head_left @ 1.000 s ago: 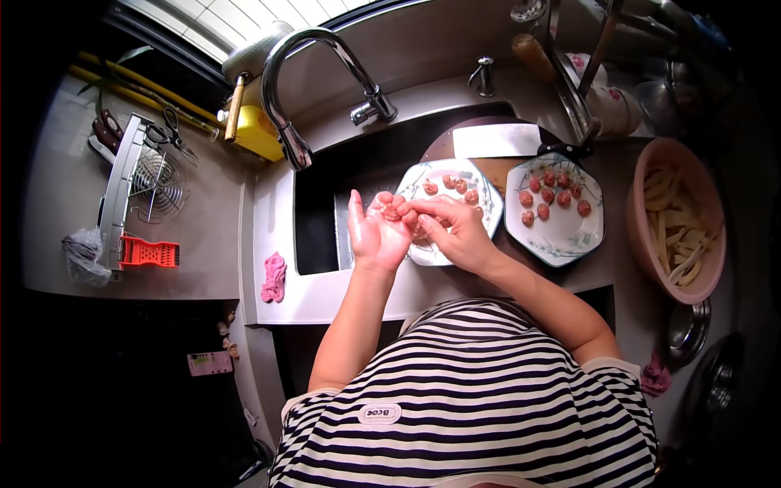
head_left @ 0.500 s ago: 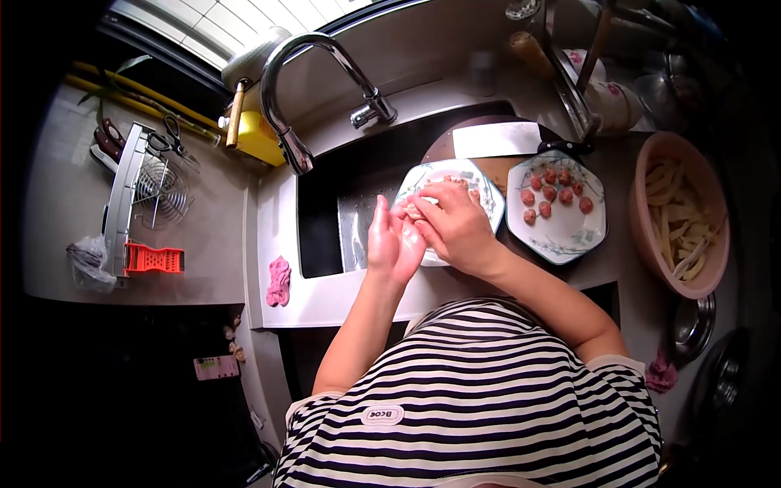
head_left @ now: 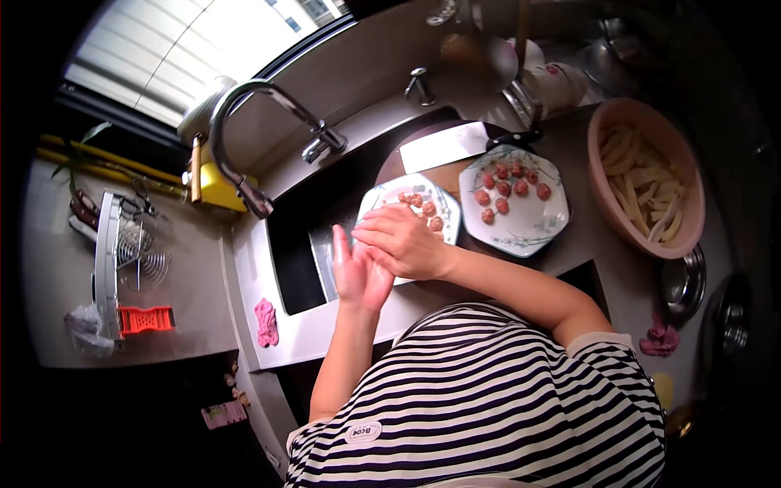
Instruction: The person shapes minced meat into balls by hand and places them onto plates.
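Note:
My left hand (head_left: pixel 362 275) is palm up with its fingers stretched, over the sink's front edge. Across its palm lies my right hand (head_left: pixel 404 242), fingers flat and close together, hiding whatever is between the palms. Behind them, a patterned white plate (head_left: pixel 447 207) bears several meatballs (head_left: pixel 429 209) and is partly covered by my right hand. A second patterned plate (head_left: pixel 525 226) to the right holds several more meatballs (head_left: pixel 503 188).
A cleaver (head_left: pixel 443 147) rests on a round board (head_left: pixel 390 169) behind the plates. The faucet (head_left: pixel 262 87) arches over the sink (head_left: pixel 297 244). At right is a pink basin (head_left: pixel 602 183) of pale strips. Pink cloths (head_left: pixel 266 322) lie at the counter's edge.
The view has tilted and shifted. My right hand, which was pinching at the meat in my left palm, has come down flat over that palm, and the meat is now hidden.

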A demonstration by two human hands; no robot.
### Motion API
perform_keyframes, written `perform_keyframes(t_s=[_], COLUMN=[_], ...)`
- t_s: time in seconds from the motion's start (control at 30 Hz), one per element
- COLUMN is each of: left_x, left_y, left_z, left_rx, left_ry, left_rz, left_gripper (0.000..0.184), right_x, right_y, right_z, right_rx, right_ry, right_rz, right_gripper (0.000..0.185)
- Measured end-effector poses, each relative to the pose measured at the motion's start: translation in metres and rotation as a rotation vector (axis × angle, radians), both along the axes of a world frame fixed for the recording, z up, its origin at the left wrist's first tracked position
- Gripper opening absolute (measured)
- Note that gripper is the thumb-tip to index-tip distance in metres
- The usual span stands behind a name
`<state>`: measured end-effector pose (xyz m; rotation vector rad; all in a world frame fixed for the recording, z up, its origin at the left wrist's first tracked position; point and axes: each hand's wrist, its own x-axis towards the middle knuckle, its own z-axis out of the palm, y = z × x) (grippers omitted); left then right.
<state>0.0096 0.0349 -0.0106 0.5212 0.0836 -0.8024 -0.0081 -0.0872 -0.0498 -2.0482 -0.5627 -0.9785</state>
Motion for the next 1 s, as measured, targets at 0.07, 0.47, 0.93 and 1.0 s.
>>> perform_keyframes(t_s=[0.07,0.47,0.93,1.0], left_x=[-0.003,0.016,0.006,0.014], left_y=[0.0,0.026,0.01,0.016], left_z=[0.006,-0.019,-0.001,-0.011], left_rx=[-0.049,0.184,0.413,0.299], left_ry=[0.015,0.04,0.019,-0.073], left_rz=[-0.069,0.039,0.165,0.084], left_gripper=[0.077,0.042,0.033,0.04], right_x=[0.01,0.033,-0.014,-0.013], right_y=[-0.002,-0.022,0.019,0.013], right_z=[-0.011,-0.015,0.02,0.025], right_rx=[0.117,0.754,0.199,0.406], right_ry=[0.015,0.463,0.012,0.114], right_rz=[0.021,0.027,0.172,0.167], right_gripper=[0.016,0.053,0.023,0.024])
